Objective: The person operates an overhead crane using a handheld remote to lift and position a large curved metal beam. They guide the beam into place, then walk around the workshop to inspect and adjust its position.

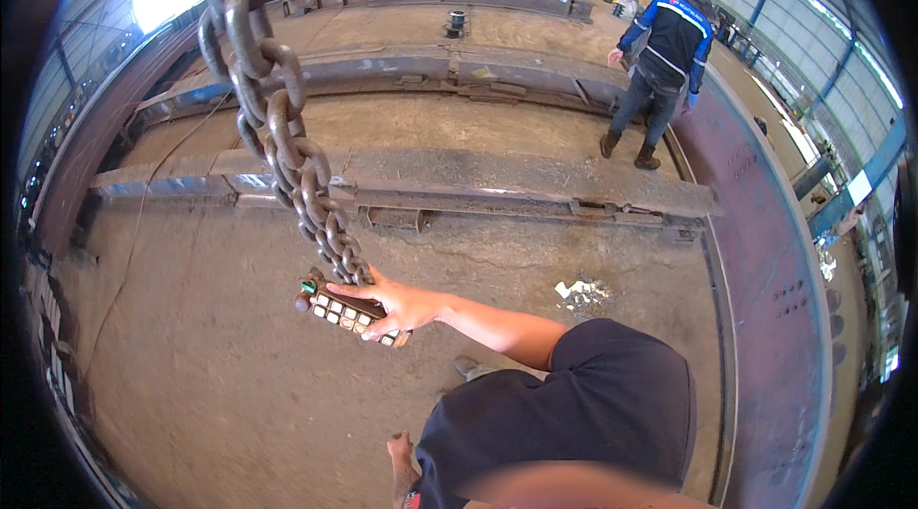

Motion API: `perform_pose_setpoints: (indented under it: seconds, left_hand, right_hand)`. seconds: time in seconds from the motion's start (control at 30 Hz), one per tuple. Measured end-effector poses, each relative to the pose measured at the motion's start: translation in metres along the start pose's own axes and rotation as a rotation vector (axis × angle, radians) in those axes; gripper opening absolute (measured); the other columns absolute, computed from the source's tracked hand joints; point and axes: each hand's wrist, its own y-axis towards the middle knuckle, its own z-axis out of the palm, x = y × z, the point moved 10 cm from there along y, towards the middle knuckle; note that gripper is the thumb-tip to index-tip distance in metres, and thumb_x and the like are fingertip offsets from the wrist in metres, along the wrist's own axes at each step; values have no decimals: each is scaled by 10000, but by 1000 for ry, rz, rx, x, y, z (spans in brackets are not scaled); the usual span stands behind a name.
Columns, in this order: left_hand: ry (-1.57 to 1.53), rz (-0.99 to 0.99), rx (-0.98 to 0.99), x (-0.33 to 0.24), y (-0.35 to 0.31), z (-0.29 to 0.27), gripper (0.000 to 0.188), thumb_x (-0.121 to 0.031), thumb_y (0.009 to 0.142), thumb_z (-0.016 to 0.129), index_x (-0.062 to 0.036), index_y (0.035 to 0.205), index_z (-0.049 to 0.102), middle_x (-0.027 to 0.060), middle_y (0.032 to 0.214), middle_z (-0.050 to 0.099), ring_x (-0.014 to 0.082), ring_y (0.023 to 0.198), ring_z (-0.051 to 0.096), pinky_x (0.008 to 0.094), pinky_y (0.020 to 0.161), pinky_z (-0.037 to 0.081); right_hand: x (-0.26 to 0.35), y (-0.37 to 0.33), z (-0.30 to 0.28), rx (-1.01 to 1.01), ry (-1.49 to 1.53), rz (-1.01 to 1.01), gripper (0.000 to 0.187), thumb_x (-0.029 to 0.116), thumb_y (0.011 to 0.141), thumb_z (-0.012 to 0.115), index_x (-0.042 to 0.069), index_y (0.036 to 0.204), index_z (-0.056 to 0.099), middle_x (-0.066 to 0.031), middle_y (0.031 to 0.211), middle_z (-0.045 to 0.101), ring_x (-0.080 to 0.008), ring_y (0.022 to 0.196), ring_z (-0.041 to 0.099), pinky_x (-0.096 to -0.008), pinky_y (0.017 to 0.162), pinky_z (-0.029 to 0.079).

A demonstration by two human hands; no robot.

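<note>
My right hand (pixel 382 305) is wrapped round a crane remote control (pixel 356 316), its thumb lying over the button face. The remote is a dark box with rows of pale square buttons, a green knob and a dark reddish one at its far-left end. Heavy steel chain (pixel 277 117) hangs from above in several strands and runs down to just behind the remote and my fingers; whether they touch cannot be made out. Low at the bottom, my left hand (pixel 400 452) shows only in part beside my dark shirt, its fingers too unclear to read.
Long steel beams (pixel 411 170) lie across the dusty floor ahead. A tall reddish-brown girder (pixel 755 222) runs along the right. Pale scraps (pixel 581 293) litter the floor. A co-worker (pixel 665 60) in a blue and black jacket stands facing away at the far right. Welding light glows beyond.
</note>
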Motion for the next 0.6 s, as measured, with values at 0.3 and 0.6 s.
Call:
perform_pose_setpoints:
  seconds: [0.3, 0.6]
  left_hand:
    - [46, 39, 31, -17, 24, 26, 441, -292, 777, 691, 71, 1025, 654, 154, 779, 686, 222, 681, 666, 352, 641, 535]
    - [132, 50, 17, 21, 57, 4, 339, -212, 827, 693, 69, 1008, 635, 111, 756, 655, 197, 637, 623, 335, 529, 487]
  right_hand:
    - [-10, -7, 4, 29, 234, 17, 893, 143, 756, 747, 332, 1488, 271, -171, 1437, 229, -360, 1323, 270, -438, 1110, 227]
    - [7, -2, -4, -33, 287, 46, 839, 73, 795, 712, 308, 1482, 294, -118, 1240, 419, -241, 1032, 487, -349, 883, 422]
